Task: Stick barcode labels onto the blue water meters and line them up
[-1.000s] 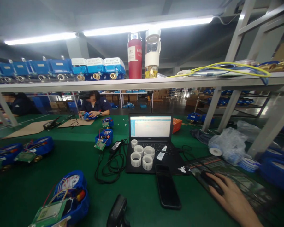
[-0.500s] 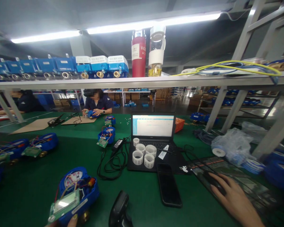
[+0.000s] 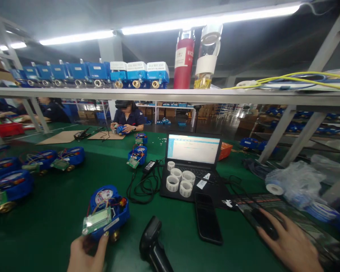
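Observation:
At the lower left my left hand [image 3: 87, 251] grips the near edge of a blue meter housing [image 3: 110, 223], thumb in front, other fingers partly hidden beneath. The housing is uncovered, with wires inside and a green circuit board [image 3: 98, 220] at its front left. My right hand [image 3: 291, 240] rests over a black computer mouse [image 3: 265, 223] on a dark patterned mat. Between the hands lie a black handheld scanner [image 3: 154, 241] and a black phone [image 3: 208, 218]. Several white label rolls [image 3: 186, 188] sit on the open laptop [image 3: 193, 149], whose screen is lit.
More open blue meters [image 3: 70, 156] stand at the left. Black cables [image 3: 143, 189] lie beside the laptop. A shelf [image 3: 164, 92] crosses above, bearing blue units, a red bottle [image 3: 183, 64] and a clear bottle. Plastic bags [image 3: 297, 181] lie at right. A person [image 3: 129, 117] sits across the table.
The view has turned left and objects appear shifted right. More of my left hand shows at the blue meter. My right hand stays on the mouse.

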A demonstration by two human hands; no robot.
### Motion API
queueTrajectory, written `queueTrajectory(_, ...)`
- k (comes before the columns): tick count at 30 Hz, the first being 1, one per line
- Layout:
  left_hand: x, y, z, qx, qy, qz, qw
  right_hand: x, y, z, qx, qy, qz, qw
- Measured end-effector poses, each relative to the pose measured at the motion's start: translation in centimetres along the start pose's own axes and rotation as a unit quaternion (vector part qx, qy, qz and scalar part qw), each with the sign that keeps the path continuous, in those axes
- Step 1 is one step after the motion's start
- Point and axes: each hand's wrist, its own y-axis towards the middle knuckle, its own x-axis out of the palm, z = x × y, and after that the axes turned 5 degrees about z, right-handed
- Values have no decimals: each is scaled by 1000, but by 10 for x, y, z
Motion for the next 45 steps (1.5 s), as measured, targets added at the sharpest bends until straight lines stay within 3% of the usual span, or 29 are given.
queueTrajectory(2,-1,-9,6,42,-19,23,999,-7,4,-30,-40,48,19,998)
queueTrajectory(4,1,-16,6,99,-47,48,993,-15,5,-78,-74,155,-8,985)
queueTrajectory(6,6,-19,0,129,-60,57,988,-26,-1,-139,-89,255,-106,957)
queueTrajectory(8,9,-20,-6,131,-54,65,988,-42,-15,-202,-112,308,-245,912)
queueTrajectory(10,11,-22,-11,130,-50,71,988,-59,-31,-256,-151,305,-344,875)
queueTrajectory(12,11,-23,-13,133,-51,73,987,-70,-44,-294,-175,268,-407,855)
queueTrajectory(14,10,-25,-12,139,-55,70,986,-74,-50,-314,-178,254,-428,849)
queueTrajectory(16,9,-25,-12,143,-59,65,986,-73,-49,-321,-160,316,-437,827)
queueTrajectory(17,9,-25,-12,143,-61,63,986,-73,-48,-321,-147,377,-450,796)
queueTrajectory(20,10,-23,-13,140,-67,54,986,-81,-44,-320,-104,560,-492,658)
queueTrajectory(21,10,-23,-13,139,-69,51,987,-85,-43,-320,-94,590,-496,630)
queueTrajectory(22,10,-23,-14,138,-71,48,987,-90,-43,-321,-86,601,-496,621)
queueTrajectory(27,11,-22,-14,130,-75,45,988,-105,-48,-334,-24,560,-462,687)
queueTrajectory(32,12,-22,-15,129,-69,46,988,-102,-51,-343,2,556,-438,707)
queueTrajectory(35,11,-21,-15,131,-65,45,988,-98,-48,-343,-18,543,-444,712)
queueTrajectory(37,9,-20,-14,132,-69,40,988,-92,-47,-340,-62,511,-439,736)
queueTrajectory(40,6,-18,-11,123,-71,32,989,-82,-50,-326,-132,420,-406,801)
queueTrajectory(42,4,-14,-7,100,-52,31,993,-74,-50,-310,-156,362,-402,826)
queueTrajectory(45,1,-9,2,62,-20,13,998,-65,-38,-265,-161,338,-348,860)
